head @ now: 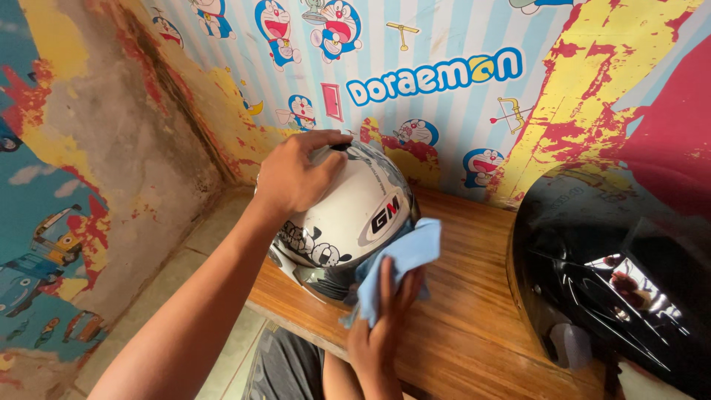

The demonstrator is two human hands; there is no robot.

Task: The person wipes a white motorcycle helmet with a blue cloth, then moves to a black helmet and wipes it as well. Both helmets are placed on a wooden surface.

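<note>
Mid-wipe, by the look of it: left hand (pixel 296 178) spread flat over the top of the white helmet (pixel 348 215), fingers wide, pressing it steady. Right hand (pixel 385 318) grips a light blue cloth (pixel 404 263), bunched between fingers and thumb, pressed against the helmet's near lower right side. Helmet sits at the left end of the wooden surface (pixel 459 296), close to its near edge, just in front of the cartoon-papered wall (pixel 444 74).

Progress, judged: shell looks glossy and mostly clean on the part facing the camera; no obvious smears there. Far side and underside hidden, so cannot tell whether those are wiped. Visor area under the cloth is partly covered, state unclear.

Helmet look: white rounded shell, grey and black graphics along the lower band, a logo patch on the side, small dark vent on top by the left fingers. A black helmet (pixel 615 274) with shiny visor sits to the right, apart, untouched.
</note>
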